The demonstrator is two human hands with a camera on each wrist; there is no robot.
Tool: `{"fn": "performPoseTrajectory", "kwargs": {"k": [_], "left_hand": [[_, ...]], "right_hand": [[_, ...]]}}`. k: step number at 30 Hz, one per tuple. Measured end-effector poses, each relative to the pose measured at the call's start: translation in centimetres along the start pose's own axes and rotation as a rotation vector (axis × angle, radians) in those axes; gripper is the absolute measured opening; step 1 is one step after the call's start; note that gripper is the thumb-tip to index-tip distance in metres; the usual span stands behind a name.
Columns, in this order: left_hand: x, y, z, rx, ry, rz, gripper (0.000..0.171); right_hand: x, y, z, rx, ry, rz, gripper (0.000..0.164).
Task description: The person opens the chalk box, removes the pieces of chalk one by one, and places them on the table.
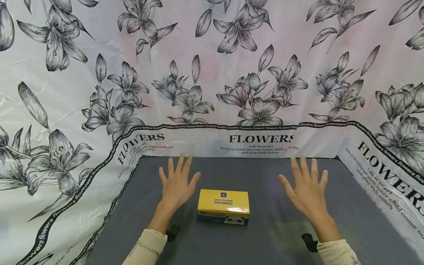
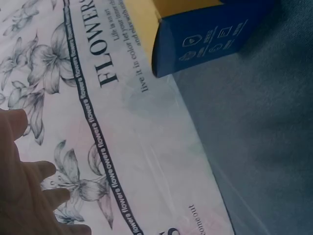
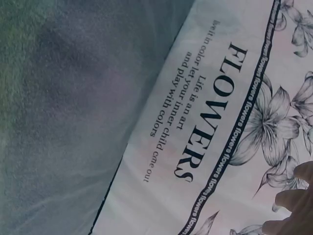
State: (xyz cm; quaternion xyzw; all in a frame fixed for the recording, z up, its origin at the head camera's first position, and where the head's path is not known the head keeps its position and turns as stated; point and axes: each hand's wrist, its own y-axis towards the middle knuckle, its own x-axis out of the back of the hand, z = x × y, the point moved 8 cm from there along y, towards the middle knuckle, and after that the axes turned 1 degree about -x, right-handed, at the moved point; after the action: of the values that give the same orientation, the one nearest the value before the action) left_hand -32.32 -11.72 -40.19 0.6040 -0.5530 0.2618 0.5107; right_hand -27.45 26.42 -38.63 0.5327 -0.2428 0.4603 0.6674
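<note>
Presumably for two-sided access, the yellow box (image 1: 223,206) sat lower-centre in frame between my splayed, empty left hand (image 1: 175,186) and right hand (image 1: 307,191).

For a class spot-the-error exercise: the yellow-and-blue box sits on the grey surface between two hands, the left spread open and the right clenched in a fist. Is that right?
Not quite: the right hand is spread open, not clenched, as the head view shows. The box does sit on the grey surface between it and the spread left hand.
</note>
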Motion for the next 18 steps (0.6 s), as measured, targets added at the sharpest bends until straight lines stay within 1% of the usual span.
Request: {"fn": "performPoseTrajectory", "kwargs": {"k": [3,6,10,14,18], "left_hand": [[-0.2,-0.3,0.0,0.003,-0.032,-0.008,0.071],[-0.5,-0.4,0.0,-0.003,-0.088,-0.011,0.069],[-1.2,-0.8,0.1,-0.029,-0.146,0.002,0.067],[-2.1,-1.5,0.2,-0.058,-0.18,0.018,0.067],[-3.0,-2.1,0.5,-0.061,-0.19,0.026,0.068]], "right_hand": [[-0.4,0.0,0.2,0.005,0.003,0.006,0.075],[-0.8,-0.2,0.5,0.017,0.015,0.003,0.074],[-1.5,-0.7,1.1,0.049,0.047,-0.003,0.074],[-2.6,-1.2,1.7,0.069,0.074,0.008,0.074],[-3.6,-1.6,2.1,0.071,0.098,0.022,0.073]]}}
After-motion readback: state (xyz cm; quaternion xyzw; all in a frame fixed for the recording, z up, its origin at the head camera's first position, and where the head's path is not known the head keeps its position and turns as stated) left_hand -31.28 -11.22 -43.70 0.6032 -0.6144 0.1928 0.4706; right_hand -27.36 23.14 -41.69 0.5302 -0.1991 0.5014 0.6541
